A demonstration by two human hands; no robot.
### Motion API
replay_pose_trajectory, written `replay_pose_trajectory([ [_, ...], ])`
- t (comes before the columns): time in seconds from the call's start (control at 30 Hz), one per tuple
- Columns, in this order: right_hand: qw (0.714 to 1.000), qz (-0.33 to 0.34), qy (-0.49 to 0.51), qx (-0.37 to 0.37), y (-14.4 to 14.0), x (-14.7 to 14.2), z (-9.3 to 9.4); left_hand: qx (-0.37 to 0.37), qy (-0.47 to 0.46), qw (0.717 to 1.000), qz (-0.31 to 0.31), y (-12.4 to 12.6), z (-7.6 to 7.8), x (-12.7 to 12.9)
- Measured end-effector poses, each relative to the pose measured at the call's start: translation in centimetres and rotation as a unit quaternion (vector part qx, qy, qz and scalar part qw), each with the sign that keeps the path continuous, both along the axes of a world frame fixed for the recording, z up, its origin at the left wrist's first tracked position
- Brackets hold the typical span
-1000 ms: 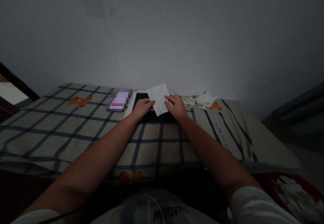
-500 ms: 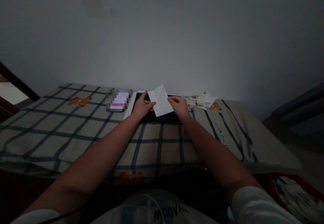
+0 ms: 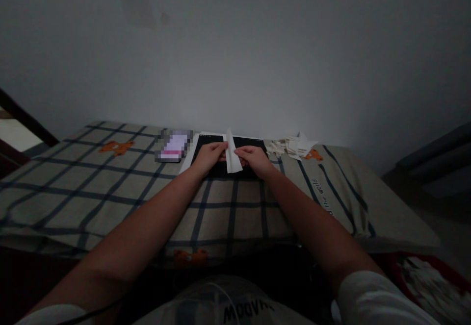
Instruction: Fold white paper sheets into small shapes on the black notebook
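White paper (image 3: 232, 154) stands folded into a narrow strip over the black pad (image 3: 247, 143), pinched between left hand (image 3: 208, 155) and right hand (image 3: 253, 158); edges should meet evenly, I judge, before the crease is pressed flat

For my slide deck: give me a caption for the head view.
Both hands, left and right, pinch a folded white paper over a black board on a plaid cloth.
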State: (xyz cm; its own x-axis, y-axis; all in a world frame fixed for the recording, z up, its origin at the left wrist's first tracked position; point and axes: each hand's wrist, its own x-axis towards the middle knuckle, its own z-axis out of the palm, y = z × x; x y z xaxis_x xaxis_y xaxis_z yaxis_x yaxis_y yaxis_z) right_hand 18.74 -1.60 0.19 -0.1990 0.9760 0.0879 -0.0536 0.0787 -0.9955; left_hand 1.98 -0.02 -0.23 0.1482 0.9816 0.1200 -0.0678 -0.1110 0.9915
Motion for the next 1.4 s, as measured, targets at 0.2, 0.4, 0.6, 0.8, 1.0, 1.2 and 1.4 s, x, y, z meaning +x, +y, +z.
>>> replay_pose_trajectory([
  [0.2,0.994,-0.024,-0.097,0.036,-0.15,-0.03,-0.18,-0.014,-0.014,1.0,-0.004,-0.28,0.34,0.17],
  [0.4,0.987,-0.064,-0.137,0.049,-0.31,-0.02,0.07,-0.039,-0.023,0.999,0.002,-0.08,0.32,-0.03],
  [0.6,0.991,-0.05,-0.12,0.008,-0.25,-0.11,0.1,-0.049,-0.034,0.998,-0.01,-0.14,0.29,0.1],
  [0.8,0.989,-0.037,-0.14,0.006,-0.09,0.13,-0.13,-0.061,-0.031,0.998,-0.014,-0.26,0.38,0.11],
  [1.0,0.989,-0.037,-0.145,0.009,-0.08,0.24,-0.08,-0.062,-0.025,0.998,-0.006,-0.18,0.33,0.07],
  [1.2,0.99,-0.031,-0.138,0.007,-0.05,0.3,-0.09,-0.062,-0.021,0.998,-0.014,0.06,-0.02,-0.03],
  [1.4,0.989,-0.014,-0.145,0.01,-0.03,0.43,-0.07,-0.055,-0.027,0.998,-0.018,0.0,0.15,-0.23],
])
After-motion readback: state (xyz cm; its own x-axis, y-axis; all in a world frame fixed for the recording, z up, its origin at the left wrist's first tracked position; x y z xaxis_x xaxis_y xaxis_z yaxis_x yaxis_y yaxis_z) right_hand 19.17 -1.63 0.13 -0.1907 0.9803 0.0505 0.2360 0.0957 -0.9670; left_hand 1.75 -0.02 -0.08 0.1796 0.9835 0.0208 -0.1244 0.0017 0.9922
